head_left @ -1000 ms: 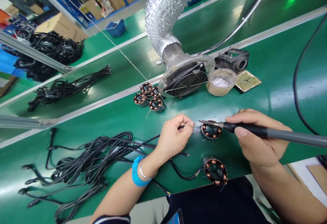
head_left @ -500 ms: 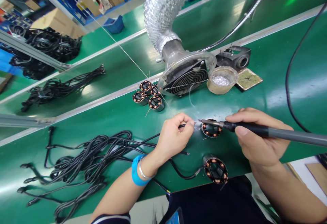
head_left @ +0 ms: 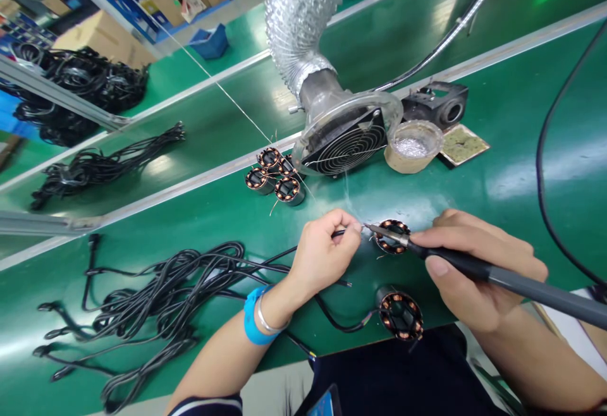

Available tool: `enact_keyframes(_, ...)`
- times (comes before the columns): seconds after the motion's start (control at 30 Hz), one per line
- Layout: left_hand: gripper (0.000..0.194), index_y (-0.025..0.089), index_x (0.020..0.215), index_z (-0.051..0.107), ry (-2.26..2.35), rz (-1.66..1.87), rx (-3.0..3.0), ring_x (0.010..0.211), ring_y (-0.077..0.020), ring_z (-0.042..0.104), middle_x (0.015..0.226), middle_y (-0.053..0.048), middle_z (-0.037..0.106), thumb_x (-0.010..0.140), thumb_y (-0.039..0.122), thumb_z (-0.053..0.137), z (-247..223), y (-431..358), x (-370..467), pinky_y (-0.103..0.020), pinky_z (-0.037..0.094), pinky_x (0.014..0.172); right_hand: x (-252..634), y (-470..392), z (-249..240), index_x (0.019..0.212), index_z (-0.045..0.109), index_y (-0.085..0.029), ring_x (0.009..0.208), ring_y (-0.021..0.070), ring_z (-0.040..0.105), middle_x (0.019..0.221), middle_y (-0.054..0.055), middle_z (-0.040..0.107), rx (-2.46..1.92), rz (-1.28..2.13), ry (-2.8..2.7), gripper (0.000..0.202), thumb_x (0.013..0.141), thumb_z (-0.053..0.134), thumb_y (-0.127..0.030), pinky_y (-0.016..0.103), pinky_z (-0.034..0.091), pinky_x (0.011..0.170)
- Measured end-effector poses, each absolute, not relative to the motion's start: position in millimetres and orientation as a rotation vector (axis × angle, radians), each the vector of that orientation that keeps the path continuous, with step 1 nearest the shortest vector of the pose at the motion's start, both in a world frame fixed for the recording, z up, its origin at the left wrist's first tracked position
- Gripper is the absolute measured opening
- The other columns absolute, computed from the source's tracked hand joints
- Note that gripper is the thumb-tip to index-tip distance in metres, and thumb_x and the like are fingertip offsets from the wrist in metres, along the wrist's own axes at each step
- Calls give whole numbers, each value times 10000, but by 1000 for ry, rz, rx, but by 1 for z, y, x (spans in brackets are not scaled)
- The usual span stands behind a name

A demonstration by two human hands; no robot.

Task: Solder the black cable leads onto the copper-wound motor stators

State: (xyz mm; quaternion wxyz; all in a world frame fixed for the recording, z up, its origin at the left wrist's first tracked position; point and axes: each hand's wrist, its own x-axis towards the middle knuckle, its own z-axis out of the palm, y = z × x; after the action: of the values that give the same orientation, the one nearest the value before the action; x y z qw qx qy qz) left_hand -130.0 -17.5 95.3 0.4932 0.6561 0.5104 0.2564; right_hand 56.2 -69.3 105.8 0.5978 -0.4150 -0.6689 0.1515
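Observation:
My left hand [head_left: 327, 245] pinches the end of a black cable [head_left: 339, 233] just left of a motor stator [head_left: 392, 237] with copper windings. In my right hand [head_left: 478, 264] is a soldering iron [head_left: 462, 263], its tip at my left fingertips beside the stator's left rim. Thin smoke rises from the tip. The fine wire ends at the joint are too small to make out. Nearer the bench's front edge lies a second stator [head_left: 401, 316] with a cable joined to its left side.
Several black cables [head_left: 175, 296] lie coiled at the left. Several more stators [head_left: 288, 189] stand behind my left hand. A fume extractor [head_left: 351, 144], a solder-filled cup [head_left: 412, 147], a sponge tray [head_left: 463, 146] and an iron stand [head_left: 439, 106] line the back.
The soldering iron has shifted slightly left and tilted, its handle end dropping lower at the right. My right hand moved with it. My left hand stays in place.

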Motion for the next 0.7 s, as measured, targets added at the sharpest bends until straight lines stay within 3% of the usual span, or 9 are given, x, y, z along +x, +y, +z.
enact_keyframes(0.2,174,171,733,609,1236,609,1582,476,-76,343,513,70,408,856,283,560,97,-17,-130,-207,262,486,55,-69,107,954,719,-163,515,143,505,643,19,580,-935,314,-1548,220,779,596,-110,330,389,469)
enact_keyframes(0.43,165,171,730,608,1248,606,1588,480,-78,348,518,68,418,850,274,559,97,-17,-130,-209,266,494,57,-71,108,975,715,-289,504,191,503,613,20,574,-1035,353,-1497,214,810,599,-214,378,388,439)
enact_keyframes(0.7,161,172,726,607,1249,605,1607,486,-79,353,520,70,418,849,261,555,98,-18,-131,-209,277,505,58,-71,106,975,713,-295,509,204,522,622,22,591,-1057,338,-1490,210,812,599,-231,403,404,447)
